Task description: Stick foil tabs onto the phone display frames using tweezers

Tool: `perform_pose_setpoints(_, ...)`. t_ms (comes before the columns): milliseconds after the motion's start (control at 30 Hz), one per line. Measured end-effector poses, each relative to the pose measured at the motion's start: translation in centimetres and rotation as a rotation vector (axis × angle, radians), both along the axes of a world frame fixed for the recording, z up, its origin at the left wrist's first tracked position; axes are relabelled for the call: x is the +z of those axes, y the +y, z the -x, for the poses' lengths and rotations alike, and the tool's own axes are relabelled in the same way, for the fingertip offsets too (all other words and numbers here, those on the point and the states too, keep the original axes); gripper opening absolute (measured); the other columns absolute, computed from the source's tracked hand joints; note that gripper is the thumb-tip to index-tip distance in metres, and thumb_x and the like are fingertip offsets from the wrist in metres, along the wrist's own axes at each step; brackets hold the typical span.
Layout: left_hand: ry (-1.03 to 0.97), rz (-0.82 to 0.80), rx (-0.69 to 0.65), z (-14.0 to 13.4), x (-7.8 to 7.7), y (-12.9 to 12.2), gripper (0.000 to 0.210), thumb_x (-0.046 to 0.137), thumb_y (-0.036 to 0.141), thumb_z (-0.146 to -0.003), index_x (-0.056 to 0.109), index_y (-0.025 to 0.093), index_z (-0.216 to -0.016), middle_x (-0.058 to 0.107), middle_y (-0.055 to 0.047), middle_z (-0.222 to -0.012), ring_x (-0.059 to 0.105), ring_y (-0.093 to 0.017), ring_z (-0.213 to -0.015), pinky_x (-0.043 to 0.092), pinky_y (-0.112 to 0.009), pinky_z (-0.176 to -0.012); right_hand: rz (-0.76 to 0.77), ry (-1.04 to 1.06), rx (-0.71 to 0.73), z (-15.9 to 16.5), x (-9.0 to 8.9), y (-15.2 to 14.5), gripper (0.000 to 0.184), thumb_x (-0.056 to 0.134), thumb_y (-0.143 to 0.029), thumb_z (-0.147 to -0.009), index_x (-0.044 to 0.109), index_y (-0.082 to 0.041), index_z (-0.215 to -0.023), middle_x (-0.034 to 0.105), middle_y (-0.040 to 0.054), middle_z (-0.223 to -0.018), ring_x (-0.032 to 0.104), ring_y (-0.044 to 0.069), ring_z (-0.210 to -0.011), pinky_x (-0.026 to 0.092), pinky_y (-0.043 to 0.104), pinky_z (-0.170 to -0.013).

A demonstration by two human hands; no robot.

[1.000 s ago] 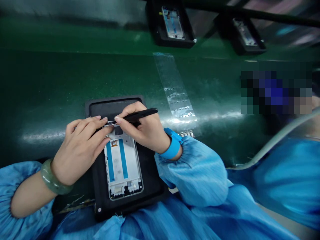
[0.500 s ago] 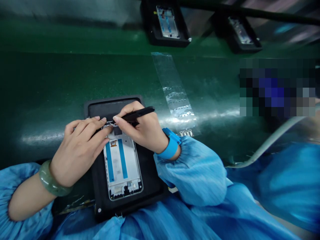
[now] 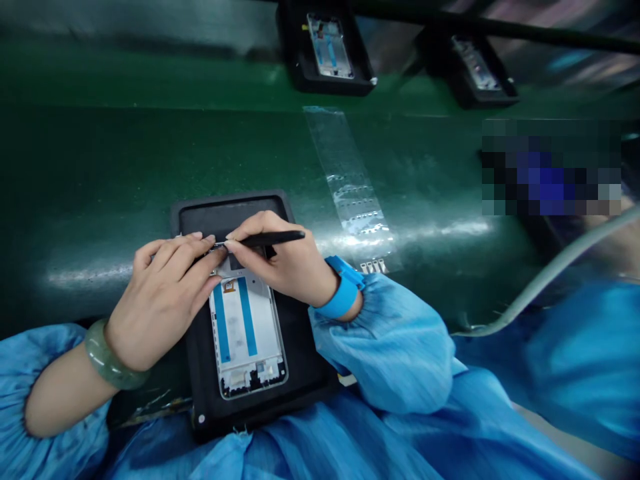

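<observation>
A silver phone frame (image 3: 260, 313) with two blue strips lies in a black tray (image 3: 320, 373) in front of me. Across the frame's upper left edge rests my left hand (image 3: 165, 287), its fingers stretched out and lying flat, with no object seen in it. My right hand (image 3: 285, 260) pinches a black pen-like tool (image 3: 280, 237) over the frame's top end. The tool's blunt end points right; its tip is hidden by the fingers. Both hands' fingertips nearly meet there. A small orange flex cable (image 3: 229, 286) shows between the blue strips.
A clear plastic strip (image 3: 350, 173) with small metal pieces (image 3: 374, 267) at its near end lies on the green bench (image 3: 125, 160). Further back stand two black trays (image 3: 333, 85) holding phone frames. At the right are a co-worker's blue sleeve (image 3: 590, 347) and a pale hose (image 3: 560, 267).
The black tool has tilted flatter, its blunt end coming down in my right hand. My left hand stays on the frame, shifted very slightly right in view.
</observation>
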State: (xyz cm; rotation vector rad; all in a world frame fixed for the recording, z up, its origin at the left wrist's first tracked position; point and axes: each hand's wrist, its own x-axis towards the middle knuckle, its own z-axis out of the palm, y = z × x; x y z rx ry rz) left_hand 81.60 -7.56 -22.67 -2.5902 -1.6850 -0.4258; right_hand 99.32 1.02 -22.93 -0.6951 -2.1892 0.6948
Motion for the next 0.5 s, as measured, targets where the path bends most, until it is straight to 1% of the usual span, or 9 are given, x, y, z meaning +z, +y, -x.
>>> perform_pose_setpoints(133,0.011,-0.013,-0.009,0.0,0.0,0.1,0.028,0.046,0.027,-0.092,0.055,0.015,-0.116,0.060,-0.012,-0.118,0.053,-0.028,-0.113,0.037,-0.044,-0.089,-0.075,0.021,0.097,-0.2,-0.3,-0.3,0.005,0.057,-0.021,-0.087,0.054,-0.017,-0.089,0.067,0.0035,-0.086,0.065,0.012,-0.086,0.055,0.024,-0.077)
perform_pose_setpoints(267,0.013,-0.015,0.001,-0.1,0.0,0.1,0.030,0.047,0.027,-0.092,0.053,0.016,-0.119,0.059,-0.011,-0.120,0.052,-0.027,-0.114,0.038,-0.043,-0.090,-0.108,-0.021,0.161,-1.1,-0.2,-0.6,0.002,0.054,-0.017,-0.088,0.056,-0.017,-0.089,0.068,0.0052,-0.092,0.065,0.014,-0.094,0.056,0.026,-0.083)
perform_pose_setpoints(400,-0.019,0.002,0.018,-0.2,0.1,0.1,0.027,0.046,0.026,-0.092,0.054,0.017,-0.116,0.061,-0.009,-0.118,0.052,-0.025,-0.115,0.037,-0.042,-0.091,-0.164,-0.101,0.212,-1.9,0.0,-0.6,0.009,0.053,-0.013,-0.088,0.059,-0.017,-0.094,0.068,0.0078,-0.103,0.065,0.015,-0.098,0.056,0.027,-0.084)
perform_pose_setpoints(500,-0.069,0.019,0.024,-0.1,0.1,0.1,0.025,0.046,0.026,-0.093,0.054,0.016,-0.114,0.061,-0.009,-0.118,0.053,-0.024,-0.114,0.037,-0.040,-0.091,-0.221,-0.101,0.223,-2.1,0.0,-0.5,0.012,0.055,-0.011,-0.086,0.060,-0.014,-0.097,0.068,0.0102,-0.105,0.065,0.016,-0.098,0.057,0.028,-0.084)
